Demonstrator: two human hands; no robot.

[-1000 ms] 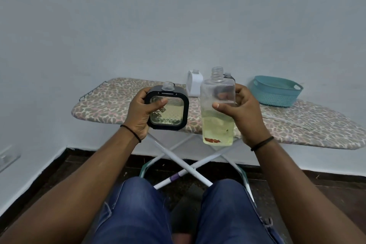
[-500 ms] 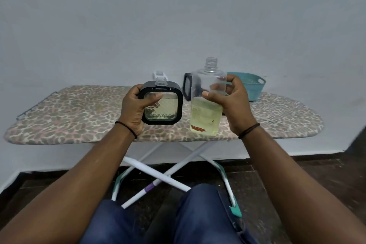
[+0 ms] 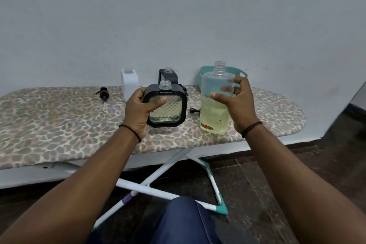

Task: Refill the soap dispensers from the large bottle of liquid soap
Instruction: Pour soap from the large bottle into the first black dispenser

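Clear plastic throughout: left hand (image 3: 138, 111) grips the black-framed dispenser (image 3: 166, 105), right hand (image 3: 236, 103) grips the large soap bottle (image 3: 214, 103). Both necks are uncapped; beyond the fingers, two more dispensers (image 3: 129, 81) wait. A misaligned pour would probably spill.

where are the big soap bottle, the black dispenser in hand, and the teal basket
big soap bottle (image 3: 214, 119), head view, soap-filled lower body
black dispenser (image 3: 166, 110), head view, clear patterned front
teal basket (image 3: 242, 73), head view, right rim by the handle
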